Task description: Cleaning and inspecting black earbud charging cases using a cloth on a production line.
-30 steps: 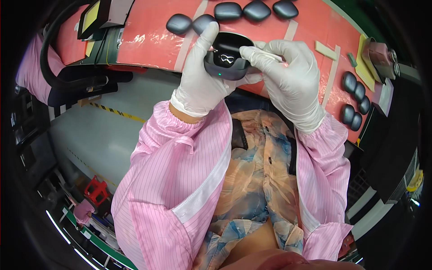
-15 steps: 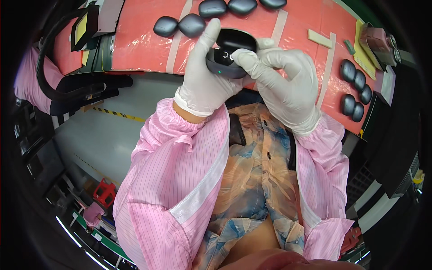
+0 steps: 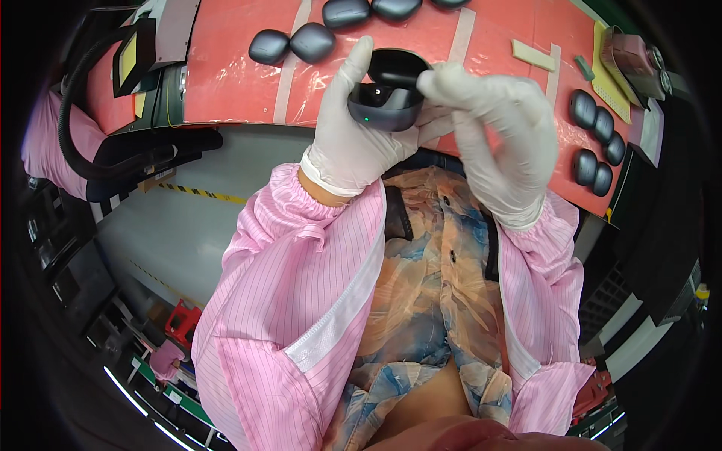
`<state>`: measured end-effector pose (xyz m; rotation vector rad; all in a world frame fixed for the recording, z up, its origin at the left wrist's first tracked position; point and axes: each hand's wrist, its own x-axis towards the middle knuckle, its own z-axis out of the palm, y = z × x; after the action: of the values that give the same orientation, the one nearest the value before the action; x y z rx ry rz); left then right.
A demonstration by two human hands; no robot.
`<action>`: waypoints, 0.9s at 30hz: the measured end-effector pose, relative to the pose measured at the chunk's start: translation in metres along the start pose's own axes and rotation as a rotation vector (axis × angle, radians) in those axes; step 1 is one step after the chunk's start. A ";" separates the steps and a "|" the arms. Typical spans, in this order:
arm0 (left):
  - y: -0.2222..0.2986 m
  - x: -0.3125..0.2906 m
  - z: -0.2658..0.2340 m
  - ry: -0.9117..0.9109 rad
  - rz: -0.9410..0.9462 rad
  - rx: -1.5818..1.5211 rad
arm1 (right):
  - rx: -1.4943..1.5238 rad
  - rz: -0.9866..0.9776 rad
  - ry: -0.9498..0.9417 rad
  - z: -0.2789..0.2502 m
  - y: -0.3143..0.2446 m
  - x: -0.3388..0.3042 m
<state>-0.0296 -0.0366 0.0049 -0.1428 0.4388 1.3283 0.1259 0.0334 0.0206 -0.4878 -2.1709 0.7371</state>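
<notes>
- Left hand (image 3: 356, 146): grips open case (image 3: 391, 114), 12 o'clock; green light (image 3: 366, 119) lit.
- Right hand (image 3: 505, 124): fingertips (image 3: 430, 83) at case's 3 o'clock edge.
- Five dark pieces (image 3: 604, 122): 2 o'clock.

The gloved left hand (image 3: 350, 143) cups upward, thumb (image 3: 355, 64) raised; the gloved right hand (image 3: 511, 124) arches beside it, fingers (image 3: 438, 84) bent inward, both forearms (image 3: 282, 225) angled forward.

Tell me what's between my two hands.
In the head view, an open dark case with a lit green light on its front sits there, held in your left hand; whether your right hand touches it, I can't tell.
</notes>
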 end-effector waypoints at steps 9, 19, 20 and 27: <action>-0.002 0.007 -0.011 -0.033 -0.057 -0.227 | 0.101 0.152 0.138 0.006 0.017 -0.015; 0.003 0.014 -0.017 -0.069 -0.121 -0.077 | -0.295 0.735 -0.140 -0.025 0.053 -0.045; 0.006 0.017 -0.024 -0.157 -0.140 -0.161 | -0.572 0.522 -0.060 -0.022 0.059 -0.050; 0.007 0.019 -0.026 -0.137 -0.105 -0.147 | -0.517 0.248 -0.139 0.004 0.055 -0.056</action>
<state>-0.0391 -0.0269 -0.0250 -0.1925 0.2146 1.2575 0.1633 0.0432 -0.0478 -1.0095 -2.4606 0.3311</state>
